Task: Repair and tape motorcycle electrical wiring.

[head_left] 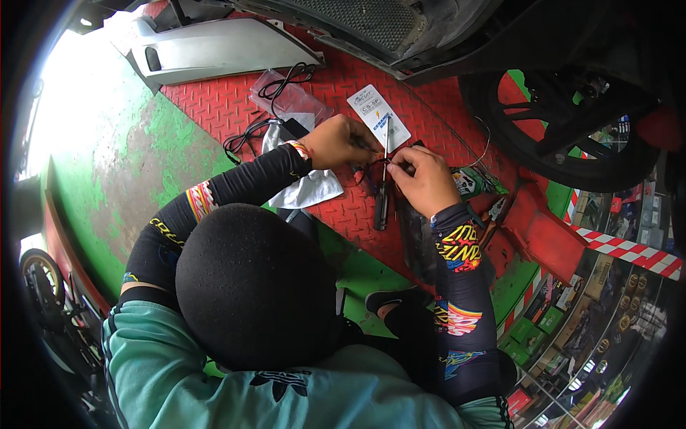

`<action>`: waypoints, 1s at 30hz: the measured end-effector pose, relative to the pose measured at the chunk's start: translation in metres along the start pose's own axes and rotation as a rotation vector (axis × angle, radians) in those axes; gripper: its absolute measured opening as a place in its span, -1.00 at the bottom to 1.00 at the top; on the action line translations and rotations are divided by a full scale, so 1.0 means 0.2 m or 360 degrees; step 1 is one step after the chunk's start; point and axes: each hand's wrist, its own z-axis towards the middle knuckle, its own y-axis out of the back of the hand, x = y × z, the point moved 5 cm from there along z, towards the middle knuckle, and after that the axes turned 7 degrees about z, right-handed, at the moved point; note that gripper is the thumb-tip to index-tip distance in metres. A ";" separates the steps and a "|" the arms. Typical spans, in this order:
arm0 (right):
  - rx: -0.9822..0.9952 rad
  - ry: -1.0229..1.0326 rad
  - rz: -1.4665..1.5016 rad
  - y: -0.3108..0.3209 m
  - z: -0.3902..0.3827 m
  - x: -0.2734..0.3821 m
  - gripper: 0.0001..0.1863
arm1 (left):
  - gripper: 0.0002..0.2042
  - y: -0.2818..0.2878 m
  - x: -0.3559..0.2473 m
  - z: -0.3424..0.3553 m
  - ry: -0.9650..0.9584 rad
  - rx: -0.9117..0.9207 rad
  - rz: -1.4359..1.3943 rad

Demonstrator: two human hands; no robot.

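Observation:
Pinched fingers of my left hand (339, 143) hold thin wires (370, 170) over a red treadplate floor panel (207, 107). Close beside it, my right hand (421, 179) has thumb and finger closed on the same small dark wires. A screwdriver (380, 207) with a black handle lies just beneath the fingers. Behind them is a white printed card (375, 107). To the left are a clear plastic package (314, 104), a black coiled cable (239, 143) and a crumpled white cloth (307, 189). Both forearms wear black patterned sleeves.
A silver body panel (214, 53) lies at top left. A motorbike wheel (614, 161) and red stand (543, 243) are right, beside stocked shelves (572, 329). A bicycle (53, 314) is far left. A black-covered head (254, 286) and teal shirt fill the lower middle.

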 end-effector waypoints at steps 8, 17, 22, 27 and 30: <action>0.0020 -0.0263 0.0412 0.00 -0.01 -0.07 -0.84 | -0.85 -0.07 0.02 0.04 0.0103 0.0061 -0.0372; 0.0042 -0.0323 0.0497 0.04 -0.01 -0.11 -0.70 | -0.79 -0.12 0.05 0.09 -0.0015 0.0125 -0.0630; 0.0034 -0.0188 0.0391 0.01 0.00 -0.11 -0.67 | -0.80 -0.13 0.04 0.07 -0.0024 0.0130 -0.0665; 0.0041 -0.0125 0.0199 0.04 -0.02 -0.10 -0.69 | -0.81 -0.12 0.03 0.08 0.0112 0.0128 -0.0592; 0.0092 -0.0072 -0.0233 0.06 -0.03 -0.04 -0.70 | -0.84 -0.10 0.07 0.08 0.0056 -0.0046 -0.0646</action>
